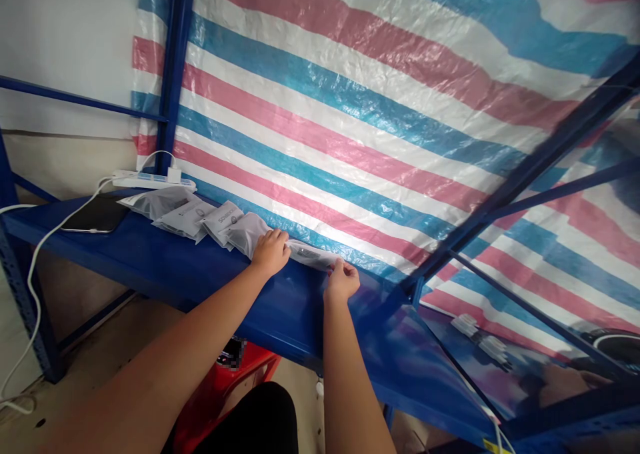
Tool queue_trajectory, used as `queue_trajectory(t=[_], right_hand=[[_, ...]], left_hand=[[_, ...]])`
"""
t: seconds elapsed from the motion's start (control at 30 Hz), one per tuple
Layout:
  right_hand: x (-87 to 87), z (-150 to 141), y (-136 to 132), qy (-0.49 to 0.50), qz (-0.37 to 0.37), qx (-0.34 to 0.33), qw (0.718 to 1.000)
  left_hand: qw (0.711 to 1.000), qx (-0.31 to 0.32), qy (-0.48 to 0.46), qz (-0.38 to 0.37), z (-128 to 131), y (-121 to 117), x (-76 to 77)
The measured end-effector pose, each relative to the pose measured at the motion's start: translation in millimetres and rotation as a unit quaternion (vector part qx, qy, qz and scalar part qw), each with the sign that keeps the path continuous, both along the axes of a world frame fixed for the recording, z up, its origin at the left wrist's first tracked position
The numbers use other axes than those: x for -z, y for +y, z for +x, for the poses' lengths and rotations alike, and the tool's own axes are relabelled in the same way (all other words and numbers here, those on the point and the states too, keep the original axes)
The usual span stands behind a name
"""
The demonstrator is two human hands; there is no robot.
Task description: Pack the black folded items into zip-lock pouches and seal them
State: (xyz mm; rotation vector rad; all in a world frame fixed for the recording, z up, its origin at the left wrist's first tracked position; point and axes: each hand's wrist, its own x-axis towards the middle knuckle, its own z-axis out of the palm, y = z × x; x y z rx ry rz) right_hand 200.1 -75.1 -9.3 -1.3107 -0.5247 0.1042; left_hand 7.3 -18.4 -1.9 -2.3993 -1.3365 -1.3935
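Head view: a blue shelf (pixel 295 314) runs across, with a striped sheet (pixel 320 147) rising behind its back edge. One packet (pixel 311 255), pale and partly see-through, lies stretched between the two hands at the back edge, right of the shelf's middle. Right hand (pixel 343 279): thumb and fingers (pixel 339 265) are pinched on the packet's right end. Left hand (pixel 271 251): bent fingers at the packet's left end, also right against the last of a row of other packets (pixel 223 221); whether they grasp anything cannot be told, since the back of the hand hides the contact.

Those other packets, grey and overlapping, follow the back edge toward the back left corner; some bear dark print too small to read surely. Near that corner, beside a blue post (pixel 175 74), sits a white power strip (pixel 153 179) with a plug (pixel 174 174) in it. Just in front, toward the shelf's left end, a dark tablet-like device (pixel 95 214) lies flat. A white cable (pixel 37 261) drops over the left end. Below the front edge stands a red stool (pixel 200 401), partly hidden by the left forearm (pixel 200 344) and a dark-clad knee (pixel 265 417).
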Motion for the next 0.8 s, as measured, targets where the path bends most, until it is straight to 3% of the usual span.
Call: queue_trajectory(t=[0.17, 0.3, 0.43, 0.57, 0.67, 0.8], right_hand=[[5.5, 5.0, 4.4, 0.018, -0.045, -0.010, 0.999], [-0.7, 4.8, 2.1, 0.098, -0.093, -0.038, 0.990], [-7.4, 1.5, -1.7, 0.187, -0.080, -0.168, 0.965], [-3.2, -5.1, 1.2, 0.174, -0.083, -0.275, 0.942], [5.2, -8.8, 6.3, 0.116, -0.128, -0.259, 0.950], [12.1, -10.7, 10.5, 0.064, -0.173, -0.196, 0.963]], left_hand=[[1.000, 0.021, 0.011, -0.012, 1.5, 2.0, 3.6], [0.998, 0.062, 0.011, 0.002, 0.3, -1.0, 1.8], [0.986, 0.162, 0.022, 0.030, -1.5, -9.1, -2.7], [0.965, 0.254, 0.055, 0.027, 1.9, -19.9, -6.8], [0.951, 0.297, 0.076, 0.029, 7.0, -27.3, -7.9], [0.949, 0.308, 0.063, 0.030, 9.3, -32.4, -9.7]])
